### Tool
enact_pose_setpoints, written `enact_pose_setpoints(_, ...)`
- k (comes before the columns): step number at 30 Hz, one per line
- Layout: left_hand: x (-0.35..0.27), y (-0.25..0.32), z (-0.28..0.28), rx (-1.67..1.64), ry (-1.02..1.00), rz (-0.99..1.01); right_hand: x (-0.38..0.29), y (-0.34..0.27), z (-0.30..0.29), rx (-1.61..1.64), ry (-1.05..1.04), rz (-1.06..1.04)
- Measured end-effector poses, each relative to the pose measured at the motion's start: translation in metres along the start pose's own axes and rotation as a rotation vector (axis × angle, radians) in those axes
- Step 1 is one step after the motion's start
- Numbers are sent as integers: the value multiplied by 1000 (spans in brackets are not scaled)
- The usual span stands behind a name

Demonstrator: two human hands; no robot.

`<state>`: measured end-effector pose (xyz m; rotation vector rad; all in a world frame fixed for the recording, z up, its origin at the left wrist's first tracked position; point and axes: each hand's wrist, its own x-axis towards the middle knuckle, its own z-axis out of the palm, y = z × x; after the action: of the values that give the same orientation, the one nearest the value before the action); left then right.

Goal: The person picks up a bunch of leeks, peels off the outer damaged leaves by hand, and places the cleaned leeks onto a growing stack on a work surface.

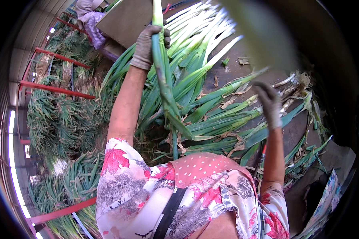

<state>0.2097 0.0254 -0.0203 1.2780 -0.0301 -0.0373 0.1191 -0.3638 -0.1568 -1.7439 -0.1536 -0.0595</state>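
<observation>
My left hand (144, 44), in a grey knit glove, grips a long green onion (157, 49) near where its pale stem turns green. Its leaves hang down towards my apron (203, 167). Beyond that hand lies a pile of cleaned green onions (194, 44) with white stems pointing away. My right hand (269, 103), also gloved and blurred, is over uncleaned green onions (227, 119) with dry brown leaves. Its fingers look apart, with nothing visible between them. Roots (303, 80) and soiled stems show just past it.
A brown board (122, 22) stands at the upper left, beside a seated person (94, 27). Red metal frames (56, 89) and heaped green onions (62, 119) fill the left. A blurred pale shape (263, 35) blocks part of the upper right. Leaf scraps (243, 60) litter the work surface.
</observation>
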Motion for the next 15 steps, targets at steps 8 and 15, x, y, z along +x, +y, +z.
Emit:
enact_pose_setpoints(8,67,-52,50,908,311,165,43,-96,151,-371,-292,-18)
enact_pose_setpoints(15,93,-62,39,45,-17,-134,20,-117,120,-612,-101,-898)
